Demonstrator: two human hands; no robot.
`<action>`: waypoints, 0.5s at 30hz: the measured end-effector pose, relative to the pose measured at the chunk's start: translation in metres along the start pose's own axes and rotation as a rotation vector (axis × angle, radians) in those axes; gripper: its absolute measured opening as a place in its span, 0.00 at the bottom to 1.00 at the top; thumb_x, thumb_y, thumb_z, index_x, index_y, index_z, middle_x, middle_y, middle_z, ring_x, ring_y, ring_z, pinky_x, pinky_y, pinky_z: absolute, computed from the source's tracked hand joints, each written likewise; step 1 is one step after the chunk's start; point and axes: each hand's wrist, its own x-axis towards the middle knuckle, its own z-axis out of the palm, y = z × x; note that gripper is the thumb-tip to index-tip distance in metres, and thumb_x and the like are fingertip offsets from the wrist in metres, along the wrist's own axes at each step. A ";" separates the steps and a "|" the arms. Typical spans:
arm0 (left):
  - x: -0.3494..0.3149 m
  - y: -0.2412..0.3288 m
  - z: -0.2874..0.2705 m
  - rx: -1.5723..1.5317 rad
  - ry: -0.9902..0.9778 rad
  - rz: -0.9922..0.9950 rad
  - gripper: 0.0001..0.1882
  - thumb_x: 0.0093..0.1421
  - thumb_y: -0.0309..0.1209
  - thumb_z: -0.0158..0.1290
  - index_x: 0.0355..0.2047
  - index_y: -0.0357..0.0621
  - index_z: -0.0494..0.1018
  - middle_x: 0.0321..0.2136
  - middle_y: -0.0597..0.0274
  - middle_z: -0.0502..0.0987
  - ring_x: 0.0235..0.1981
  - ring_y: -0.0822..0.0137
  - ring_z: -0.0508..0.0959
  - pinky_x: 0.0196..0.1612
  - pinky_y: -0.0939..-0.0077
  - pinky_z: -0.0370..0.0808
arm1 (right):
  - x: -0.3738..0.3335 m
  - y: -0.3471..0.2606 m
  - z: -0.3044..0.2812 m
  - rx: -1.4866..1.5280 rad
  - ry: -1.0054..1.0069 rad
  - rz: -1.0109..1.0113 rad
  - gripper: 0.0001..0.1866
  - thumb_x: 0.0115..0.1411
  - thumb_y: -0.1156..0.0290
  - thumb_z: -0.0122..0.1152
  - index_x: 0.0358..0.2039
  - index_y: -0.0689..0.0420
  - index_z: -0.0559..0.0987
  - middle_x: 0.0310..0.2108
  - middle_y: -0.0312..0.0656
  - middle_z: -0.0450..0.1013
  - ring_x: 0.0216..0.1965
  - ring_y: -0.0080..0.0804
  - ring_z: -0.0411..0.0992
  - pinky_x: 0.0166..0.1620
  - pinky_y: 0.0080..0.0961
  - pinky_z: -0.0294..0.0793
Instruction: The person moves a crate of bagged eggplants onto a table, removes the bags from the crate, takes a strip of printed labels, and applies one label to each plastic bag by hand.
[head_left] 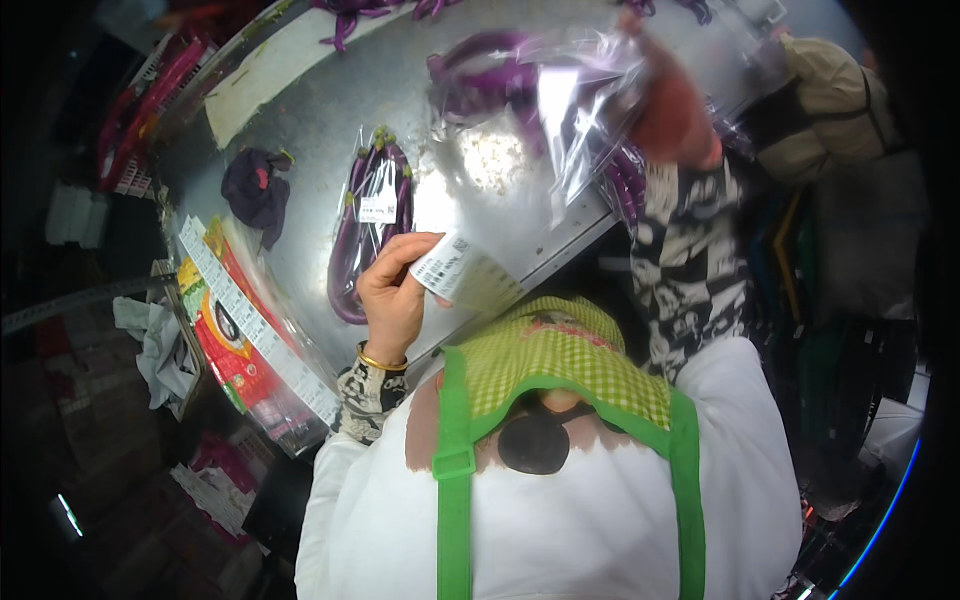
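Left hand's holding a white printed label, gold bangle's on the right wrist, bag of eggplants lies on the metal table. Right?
One error: the gold bangle is on the wrist of the left hand, not the right, as the head view shows. The rest stands: that hand holds the white printed label, and a bag of eggplants lies on the metal table.

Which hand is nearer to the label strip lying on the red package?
Left. The left hand is just to the right of the strip; the right hand, blurred, is much farther off, up and to the right, by the clear bag.
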 end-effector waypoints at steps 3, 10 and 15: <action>0.008 0.023 0.007 0.089 -0.044 0.142 0.14 0.53 0.11 0.48 0.36 0.33 0.79 0.36 0.53 0.82 0.39 0.63 0.80 0.44 0.74 0.76 | 0.044 -0.021 0.018 -0.405 -0.168 -0.152 0.09 0.68 0.63 0.51 0.36 0.54 0.75 0.21 0.29 0.64 0.20 0.18 0.63 0.24 0.17 0.64; 0.023 0.039 0.030 -0.042 -0.249 0.278 0.18 0.52 0.07 0.45 0.38 0.33 0.78 0.35 0.51 0.80 0.40 0.60 0.80 0.44 0.71 0.76 | 0.039 -0.077 0.056 -0.125 0.020 -0.148 0.10 0.63 0.61 0.60 0.34 0.55 0.73 0.15 0.32 0.62 0.15 0.24 0.61 0.20 0.22 0.59; 0.022 0.059 -0.008 0.111 -0.176 0.285 0.18 0.52 0.07 0.48 0.39 0.35 0.79 0.46 0.50 0.77 0.48 0.57 0.79 0.51 0.70 0.76 | 0.058 -0.073 0.097 -0.029 0.109 -0.047 0.13 0.59 0.62 0.63 0.27 0.50 0.67 0.14 0.32 0.61 0.15 0.21 0.59 0.21 0.24 0.58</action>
